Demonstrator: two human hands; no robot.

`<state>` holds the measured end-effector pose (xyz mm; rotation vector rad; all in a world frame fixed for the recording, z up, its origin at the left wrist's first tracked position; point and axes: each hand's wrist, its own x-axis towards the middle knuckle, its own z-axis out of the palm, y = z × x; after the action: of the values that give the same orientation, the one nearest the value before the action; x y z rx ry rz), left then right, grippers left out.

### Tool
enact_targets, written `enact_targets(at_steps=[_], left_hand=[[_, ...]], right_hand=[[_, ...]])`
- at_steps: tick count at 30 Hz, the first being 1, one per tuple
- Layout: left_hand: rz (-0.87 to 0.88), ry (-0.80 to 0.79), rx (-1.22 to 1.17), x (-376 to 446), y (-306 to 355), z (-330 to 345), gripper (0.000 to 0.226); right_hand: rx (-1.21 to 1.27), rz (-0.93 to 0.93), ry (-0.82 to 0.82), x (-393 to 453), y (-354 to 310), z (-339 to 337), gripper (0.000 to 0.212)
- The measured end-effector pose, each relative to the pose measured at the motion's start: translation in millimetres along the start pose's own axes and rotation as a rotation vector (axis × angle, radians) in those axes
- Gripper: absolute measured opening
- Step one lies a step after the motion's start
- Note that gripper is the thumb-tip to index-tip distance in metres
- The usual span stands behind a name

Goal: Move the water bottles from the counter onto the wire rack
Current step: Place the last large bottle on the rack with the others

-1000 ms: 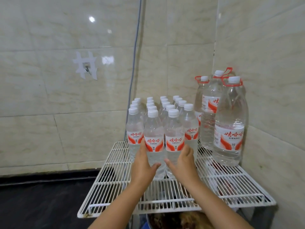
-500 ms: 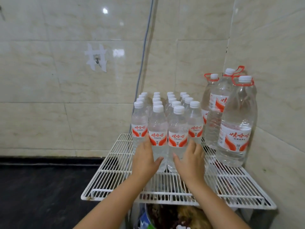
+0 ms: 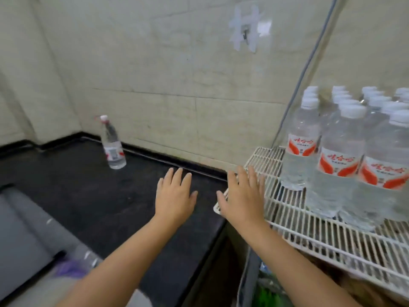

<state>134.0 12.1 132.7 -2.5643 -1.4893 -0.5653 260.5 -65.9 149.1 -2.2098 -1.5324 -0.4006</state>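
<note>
Left hand [image 3: 174, 196] and right hand [image 3: 243, 196] hovering palm-down, fingers straight, slightly spread, holding nothing. Lone bottle [image 3: 111, 144] standing on counter [image 3: 77, 196] near wall, well apart from hands. Bottle group [image 3: 340, 165] crowding wire rack [image 3: 276, 216]. Risk: careless placement knocking packed neighbours over. Rack's right side cut off; image blurring; label text unreadable.

whole frame motion-blurred. bottle cluster [image 3: 338, 151] cut off by right edge, so we cannot count it; label print unreadable. wire rack [image 3: 287, 218] also runs out of frame right. lone bottle [image 3: 111, 147] label too smeared to read. purple object [image 3: 70, 268] at lower left unidentifiable.
</note>
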Motion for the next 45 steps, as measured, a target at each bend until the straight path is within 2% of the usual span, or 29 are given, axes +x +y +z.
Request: enact_targets(at_steps=[5, 10, 13, 22, 28, 36, 40, 42, 44, 45], left_hand=[[-0.194, -0.097, 0.11, -26.7, -125.3, -0.5, 0.06], [-0.307, -0.268, 0.166, -50.4, -246.7, 6.6, 0.066], [-0.359, -0.347, 0.136, -61.4, -305.8, 11.5, 0.065], [-0.416, -0.341, 0.103, -20.8, -435.3, 32.6, 0.062], [-0.369, -0.37, 0.138, 55.5, -497.4, 64.3, 0.062], [-0.236, -0.329, 0.144, 211.7, -561.7, 88.0, 0.063], [-0.136, -0.229, 0.058, 281.4, -578.7, 96.1, 0.068], [-0.007, -0.065, 0.027, 321.8, -585.2, 99.2, 0.074], [0.093, 0.021, 0.025, 365.0, -590.6, 98.4, 0.078], [0.133, 0.005, -0.004, 384.5, -591.6, 95.3, 0.081]], right_hand=[[0.098, -0.117, -0.259, 8.8, -110.2, 50.5, 0.063], [0.125, -0.102, -0.38, 17.7, -221.4, 107.4, 0.06], [0.112, -0.101, -0.427, 21.2, -273.9, 139.7, 0.058], [0.025, -0.142, -0.495, 74.2, -370.2, 216.9, 0.056], [0.048, -0.086, -0.496, 150.5, -410.0, 281.7, 0.052], [0.17, 0.06, -0.462, 282.2, -445.3, 359.3, 0.05], [0.181, 0.113, -0.471, 320.9, -450.4, 391.3, 0.051], [0.191, 0.146, -0.484, 335.2, -452.4, 407.3, 0.054], [0.218, 0.2, -0.494, 346.8, -454.7, 421.7, 0.057], [0.237, 0.229, -0.496, 352.0, -456.3, 429.0, 0.057]])
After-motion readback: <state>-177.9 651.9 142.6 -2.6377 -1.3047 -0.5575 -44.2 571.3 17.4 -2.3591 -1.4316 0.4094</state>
